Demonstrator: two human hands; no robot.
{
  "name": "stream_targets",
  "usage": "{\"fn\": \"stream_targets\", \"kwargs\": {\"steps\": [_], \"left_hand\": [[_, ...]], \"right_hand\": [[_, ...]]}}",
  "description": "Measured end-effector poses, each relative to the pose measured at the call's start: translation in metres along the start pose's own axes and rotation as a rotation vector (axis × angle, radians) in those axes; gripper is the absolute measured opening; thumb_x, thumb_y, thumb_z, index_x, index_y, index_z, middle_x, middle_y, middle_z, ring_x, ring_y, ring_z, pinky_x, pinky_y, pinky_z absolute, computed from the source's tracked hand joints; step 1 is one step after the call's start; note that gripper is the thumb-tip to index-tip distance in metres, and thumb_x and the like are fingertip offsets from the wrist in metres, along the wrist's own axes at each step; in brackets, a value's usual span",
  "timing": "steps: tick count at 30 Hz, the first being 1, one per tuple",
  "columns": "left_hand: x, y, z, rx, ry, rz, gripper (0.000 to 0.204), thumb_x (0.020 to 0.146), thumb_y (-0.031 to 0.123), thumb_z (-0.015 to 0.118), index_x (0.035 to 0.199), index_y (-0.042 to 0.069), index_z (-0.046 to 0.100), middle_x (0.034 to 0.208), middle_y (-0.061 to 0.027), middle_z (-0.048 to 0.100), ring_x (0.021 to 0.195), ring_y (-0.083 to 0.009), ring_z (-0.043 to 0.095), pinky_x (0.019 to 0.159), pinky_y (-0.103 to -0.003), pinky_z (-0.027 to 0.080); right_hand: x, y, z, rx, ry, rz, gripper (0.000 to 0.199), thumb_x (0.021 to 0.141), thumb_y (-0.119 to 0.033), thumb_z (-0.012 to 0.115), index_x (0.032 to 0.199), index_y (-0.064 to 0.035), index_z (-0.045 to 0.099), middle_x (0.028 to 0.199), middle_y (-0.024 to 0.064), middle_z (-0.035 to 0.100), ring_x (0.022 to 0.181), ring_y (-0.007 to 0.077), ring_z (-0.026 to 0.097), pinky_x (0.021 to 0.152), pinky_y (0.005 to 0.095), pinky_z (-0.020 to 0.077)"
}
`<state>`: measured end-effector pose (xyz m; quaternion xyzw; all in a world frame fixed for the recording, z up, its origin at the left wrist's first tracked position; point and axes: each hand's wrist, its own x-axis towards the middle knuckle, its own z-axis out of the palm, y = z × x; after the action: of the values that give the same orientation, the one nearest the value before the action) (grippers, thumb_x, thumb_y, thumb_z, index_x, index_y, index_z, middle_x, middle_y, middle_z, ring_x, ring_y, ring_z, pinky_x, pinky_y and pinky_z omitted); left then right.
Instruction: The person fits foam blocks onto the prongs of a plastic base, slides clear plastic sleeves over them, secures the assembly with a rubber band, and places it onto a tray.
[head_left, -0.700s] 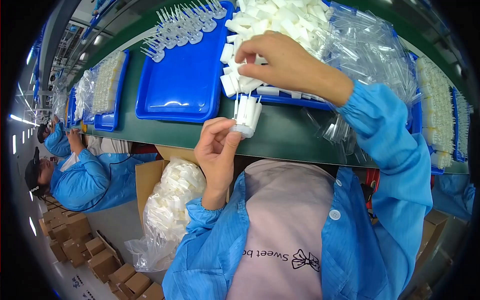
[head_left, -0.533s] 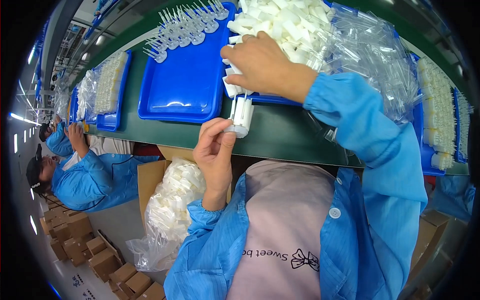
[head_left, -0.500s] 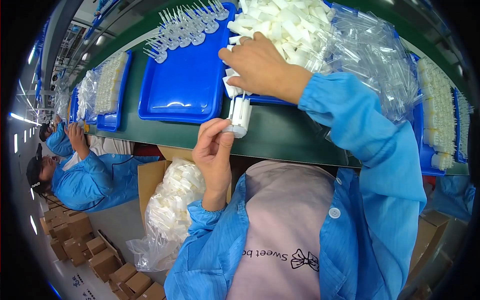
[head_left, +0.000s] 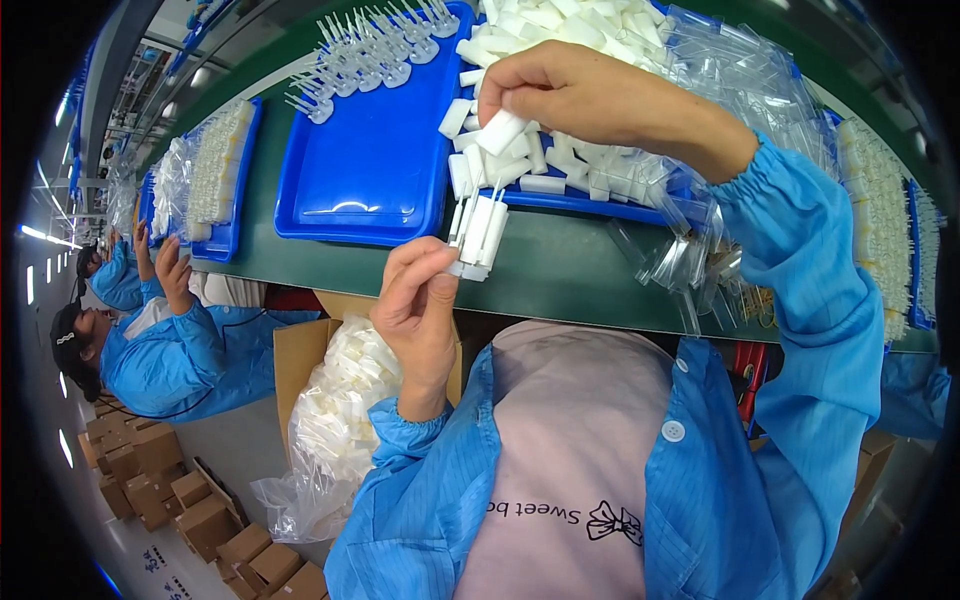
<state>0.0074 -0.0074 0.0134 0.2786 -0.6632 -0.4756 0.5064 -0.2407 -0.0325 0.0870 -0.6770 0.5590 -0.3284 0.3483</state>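
Note:
My left hand (head_left: 418,315) pinches the round base of a small pronged plastic stand (head_left: 480,240) above the table's near edge. White sleeves sit on some of its upright prongs, while other thin prongs stick up bare. Farther up, my right hand (head_left: 575,95) grips a single white sleeve (head_left: 501,131) between thumb and fingers, apart from the stand. Behind that hand, a heap of similar white sleeves (head_left: 610,40) fills a blue tray (head_left: 640,212). Several clear pronged stands (head_left: 365,60) stand at the far end of another blue tray (head_left: 360,190) on the left.
Clear plastic tubes (head_left: 740,90) lie piled at the right, some reaching the green table (head_left: 560,270). Full trays of parts (head_left: 222,170) flank me. A bag of white pieces (head_left: 345,400) sits in a carton below. Co-workers (head_left: 170,350) sit at left; cartons stand on the floor.
My right hand has moved up and right from just above the stand and now holds a white sleeve. The left hand stays nearly in place. A co-worker's hands have shifted.

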Motion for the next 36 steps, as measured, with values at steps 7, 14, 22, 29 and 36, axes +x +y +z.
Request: {"fn": "stream_targets", "kwargs": {"steps": [7,14,22,29,36], "left_hand": [[0.001,0.003,0.006,0.002,-0.070,-0.011,0.015,0.083,0.001,0.064,0.097,-0.001,0.064,0.102,-0.0091,0.057,0.093,-0.0158,0.053,0.083,-0.026,0.042],[0.007,0.011,0.004,0.164,-0.201,0.090,0.014,0.081,-0.001,0.065,0.094,0.001,0.069,0.092,-0.0077,0.059,0.081,-0.0135,0.055,0.067,-0.022,0.044],[0.003,0.014,0.004,0.317,-0.140,0.227,0.019,0.077,-0.005,0.066,0.094,0.002,0.069,0.090,-0.0090,0.060,0.078,-0.0163,0.056,0.065,-0.023,0.045],[0.000,0.018,0.007,0.293,-0.123,0.210,0.022,0.076,-0.009,0.065,0.094,0.002,0.070,0.092,-0.0099,0.059,0.078,-0.0173,0.056,0.067,-0.024,0.045],[0.001,0.014,0.018,0.109,0.088,0.240,0.027,0.080,-0.001,0.065,0.107,-0.004,0.060,0.115,-0.0160,0.050,0.086,-0.0184,0.056,0.073,-0.027,0.049]], "right_hand": [[-0.010,0.002,-0.001,0.253,-0.211,0.063,0.017,0.090,-0.017,0.051,0.093,-0.0075,0.065,0.084,0.0007,0.059,0.077,0.0083,0.051,0.067,0.0228,0.0412],[-0.009,0.002,0.008,0.474,-0.129,0.170,0.021,0.083,-0.023,0.065,0.094,-0.0058,0.066,0.085,0.0018,0.062,0.080,0.0091,0.056,0.073,0.0215,0.0444],[-0.015,0.008,0.022,0.642,-0.052,0.232,0.025,0.078,-0.027,0.072,0.089,-0.0044,0.066,0.082,0.0025,0.064,0.077,0.0098,0.058,0.075,0.0228,0.0448],[-0.031,-0.005,0.033,0.699,-0.015,0.100,0.015,0.082,-0.018,0.068,0.086,-0.0045,0.063,0.080,0.0010,0.062,0.079,0.0076,0.056,0.074,0.0223,0.0442],[-0.042,-0.021,0.052,0.608,0.024,0.046,0.013,0.083,-0.016,0.066,0.084,-0.0039,0.061,0.082,0.0004,0.061,0.076,0.0062,0.053,0.071,0.0221,0.0437]]}}
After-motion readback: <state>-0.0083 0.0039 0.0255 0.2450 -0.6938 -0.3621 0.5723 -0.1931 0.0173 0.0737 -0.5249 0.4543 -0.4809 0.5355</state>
